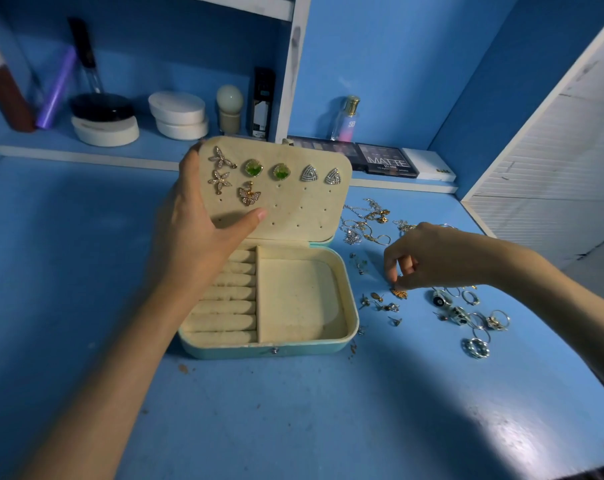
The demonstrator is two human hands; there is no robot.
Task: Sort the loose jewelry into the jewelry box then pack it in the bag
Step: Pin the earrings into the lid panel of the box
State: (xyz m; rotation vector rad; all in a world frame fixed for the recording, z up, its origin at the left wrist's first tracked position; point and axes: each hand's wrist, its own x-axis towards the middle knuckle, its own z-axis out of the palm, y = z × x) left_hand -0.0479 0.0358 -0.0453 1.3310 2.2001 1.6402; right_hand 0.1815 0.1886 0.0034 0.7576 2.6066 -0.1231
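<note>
A teal jewelry box (352,320) lies open on the blue table, its cream lid (314,209) tilted up. Several earrings are pinned in the lid: star-shaped ones (221,168), a green pair (267,169), a triangular pair (319,174) and a butterfly (248,195). My left hand (196,216) grips the lid's left edge and holds it up. My right hand (425,258) reaches down to the right of the box, fingertips pinched on a small gold earring (399,293) lying on the table. Loose studs (383,304), rings (473,320) and chains (370,220) lie around it.
A shelf behind the box holds round white compacts (177,114), a black jar (101,107), a purple tube (56,88) and a bottle (345,119). Eyeshadow palettes (385,159) lie behind the lid. A white slatted panel (550,168) stands on the right.
</note>
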